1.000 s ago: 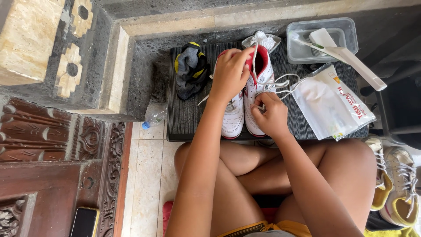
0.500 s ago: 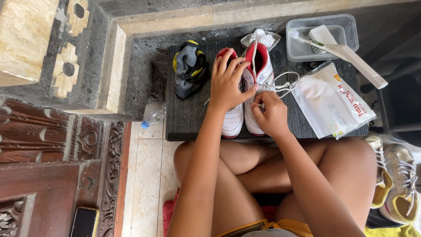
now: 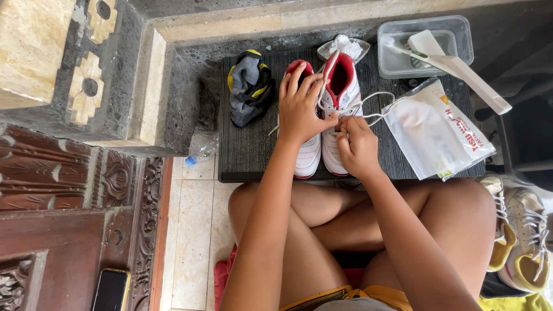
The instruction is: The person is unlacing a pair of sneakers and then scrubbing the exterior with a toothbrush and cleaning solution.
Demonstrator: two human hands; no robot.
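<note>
Since 0.5 s ago the left hand [image 3: 300,109] has slid off the red collar of the left shoe and now lies across both shoes, its fingers spread and its thumb reaching toward the right hand [image 3: 358,147]. The right hand has edged up to meet it; its fingers are curled tight, pinching the white shoelace [image 3: 368,103] at the lace row of the right shoe. The left fingers lie loosely open on the shoes; whether the thumb also pinches the lace cannot be told.

The 2 white leather sneakers with red lining [image 3: 340,98] stand side by side, toes toward the person, in the middle of the dark ribbed rubber mat [image 3: 247,155]. The lace is thin cord, looping loose to the right of the shoes. Left of them lies 1 crumpled bundle of grey, black and yellow fabric [image 3: 249,86]. To the right lies 1 flat white plastic pouch [image 3: 435,135], smooth and slightly creased. Behind it stands 1 clear rectangular plastic tub [image 3: 397,60], with 1 long white plastic brush [image 3: 461,66] resting across its rim. 1 clear plastic bottle with a blue cap [image 3: 200,151] lies on the pale floor tiles beside the mat. 1 dark phone [image 3: 111,289] rests on carved brown wood at lower left. 2 white and yellow sneakers [image 3: 518,230] sit at the right edge.
</note>
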